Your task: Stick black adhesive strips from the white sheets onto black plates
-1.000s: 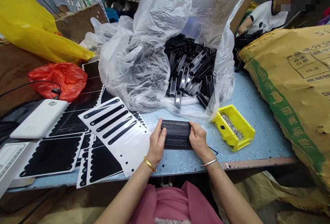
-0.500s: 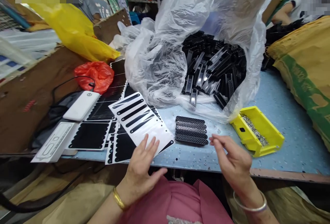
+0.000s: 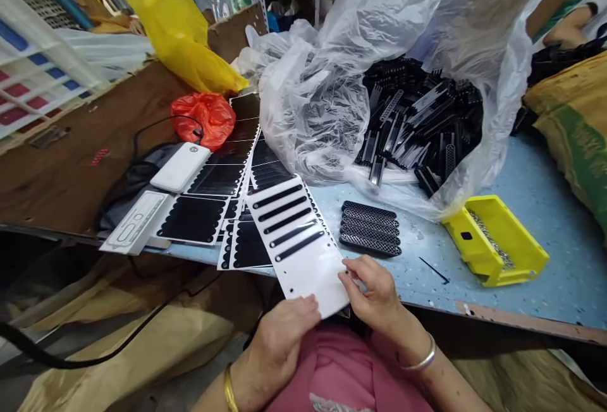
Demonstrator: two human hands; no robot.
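Note:
A white sticker sheet (image 3: 310,276) with several narrow black strips slants over the table's front edge, its lower end off the table. My left hand (image 3: 284,330) is closed on the sheet's near end, fingers on top and thumb hidden. At the sheet's right edge my right hand (image 3: 372,289) pinches with thumb and forefinger; a small dark spot shows by the fingertips, too small to name. Just beyond the right hand, several black perforated strips (image 3: 370,229) lie side by side on the blue table. A thin black bent piece (image 3: 434,270) lies to their right.
Clear plastic bag (image 3: 313,121) spills black plastic parts (image 3: 417,121) at the back. A yellow bin (image 3: 521,241) of small metal pieces stands right. Left are black sticker sheets (image 3: 192,219), a white power bank (image 3: 181,167), a white box (image 3: 135,222) and a red bag (image 3: 203,120).
My left hand has drawn the sheet toward me, over the table edge. The right hand has moved left from beside the perforated strips to the sheet's edge, uncovering the thin black piece. The view has shifted.

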